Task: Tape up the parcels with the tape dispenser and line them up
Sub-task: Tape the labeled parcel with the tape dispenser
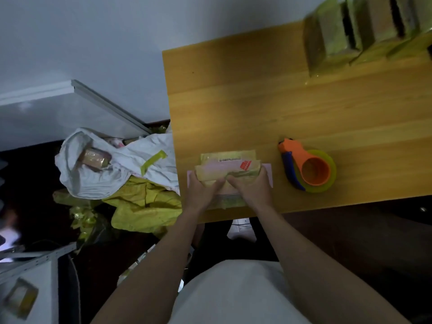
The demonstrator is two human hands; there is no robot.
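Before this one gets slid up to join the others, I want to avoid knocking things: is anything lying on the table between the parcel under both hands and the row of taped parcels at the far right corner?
Nothing visible does. Bare wooden table separates the yellow-taped parcel from the row of taped parcels. The orange tape dispenser sits right of that path.

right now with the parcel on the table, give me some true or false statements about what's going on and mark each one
1. Both hands hold the parcel at the near edge of the wooden table. True.
2. The right hand holds the tape dispenser. False: the dispenser lies on the table, to the right of the parcel, untouched.
3. Finished parcels stand in a row at the far right corner of the table. True.
4. The left hand hangs idle beside the table. False: its grip is on the parcel's left end.
5. A white sack sits on the floor to the left of the table. True.
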